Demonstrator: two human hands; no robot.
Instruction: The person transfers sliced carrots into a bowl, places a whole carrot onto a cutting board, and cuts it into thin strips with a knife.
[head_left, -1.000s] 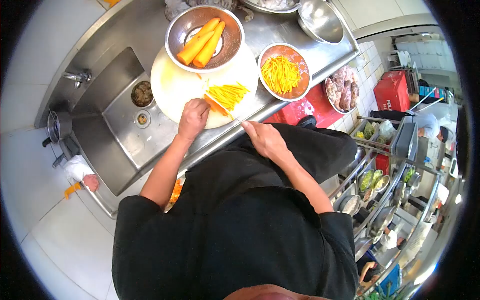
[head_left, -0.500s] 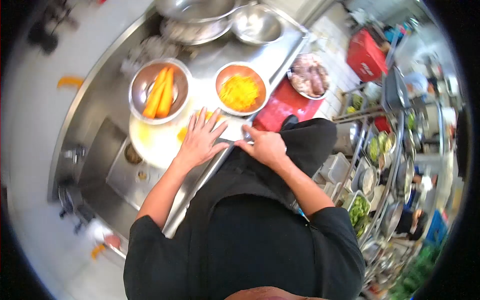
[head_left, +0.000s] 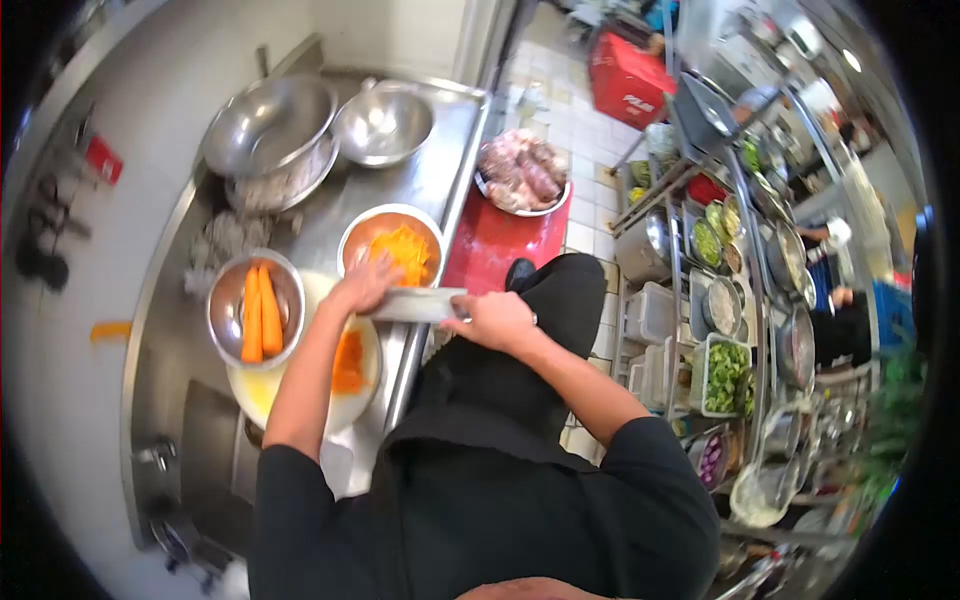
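My right hand (head_left: pixel 497 321) grips the handle of a cleaver (head_left: pixel 412 304), its broad blade reaching left beside a bowl of shredded carrot. My left hand (head_left: pixel 366 284) is at the blade's far end, fingers stretched over the near rim of that metal bowl (head_left: pixel 352 236); they are slightly blurred. Orange shredded carrot (head_left: pixel 402 252) lies inside it. Below the hands, more cut carrot (head_left: pixel 348 364) rests on a round white cutting board (head_left: pixel 364 392). Whole peeled carrots (head_left: pixel 262 315) stand in another metal bowl (head_left: pixel 220 310), on the board's left side.
Large metal bowls (head_left: pixel 270 125) stand at the counter's far end. A sink (head_left: pixel 190 430) lies left of the board. On the right, a bowl of raw meat (head_left: pixel 523 172) sits on a red surface (head_left: pixel 510 245). Shelving (head_left: pixel 760 330) holds tubs of vegetables farther right.
Both hands have moved from the board to the bowl of shredded carrot, bringing the cleaver along. Cut carrot on the board is now uncovered. The camera view has also turned.
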